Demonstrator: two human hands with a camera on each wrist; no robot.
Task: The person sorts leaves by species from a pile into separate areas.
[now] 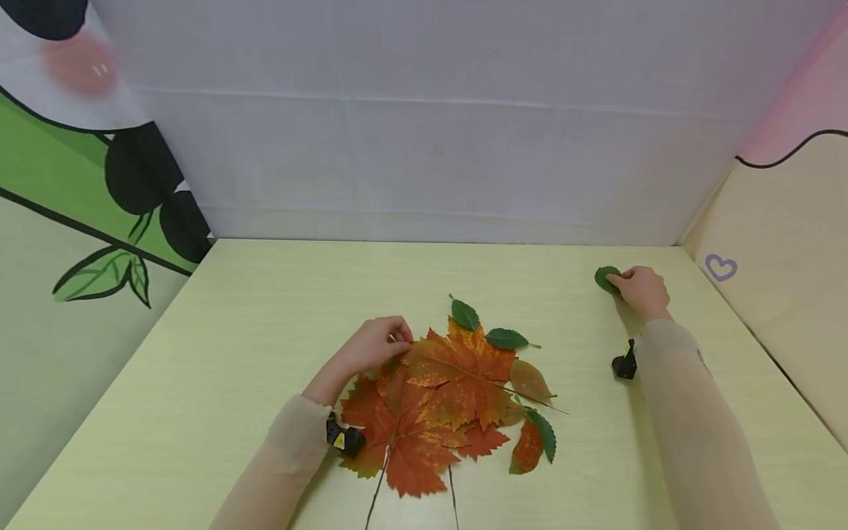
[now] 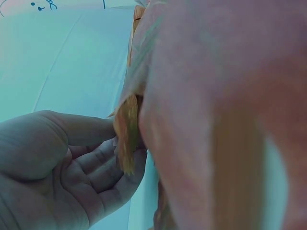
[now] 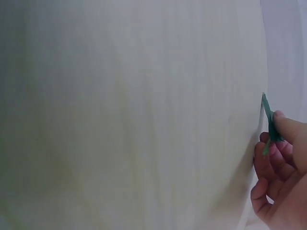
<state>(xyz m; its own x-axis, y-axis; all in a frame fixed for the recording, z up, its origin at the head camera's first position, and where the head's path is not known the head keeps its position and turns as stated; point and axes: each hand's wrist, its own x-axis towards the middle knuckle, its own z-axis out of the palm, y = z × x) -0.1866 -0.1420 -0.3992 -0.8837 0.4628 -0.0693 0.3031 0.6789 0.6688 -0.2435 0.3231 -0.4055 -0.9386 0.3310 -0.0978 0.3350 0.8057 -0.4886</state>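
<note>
Orange-red maple leaves (image 1: 404, 434) overlap in a pile at the middle front of the table. My left hand (image 1: 376, 343) pinches the upper left edge of this pile; in the left wrist view, thumb and fingers of the left hand (image 2: 72, 163) close on a brownish leaf edge (image 2: 127, 134). Off to the right, my right hand (image 1: 641, 291) holds a green leaf (image 1: 606, 279) between thumb and fingers, over the far right of the table. The right wrist view shows that green leaf (image 3: 271, 122) nearly edge-on in the right hand (image 3: 288, 163).
Green leaves (image 1: 506, 338) lie along the pile's upper right. A brownish-green leaf (image 1: 530, 380) and a red-and-green leaf (image 1: 527, 447) lie at its right side. Thin dark stems (image 1: 376, 493) reach toward the front edge. A pale wall (image 1: 424, 162) rises behind the table (image 1: 265, 294).
</note>
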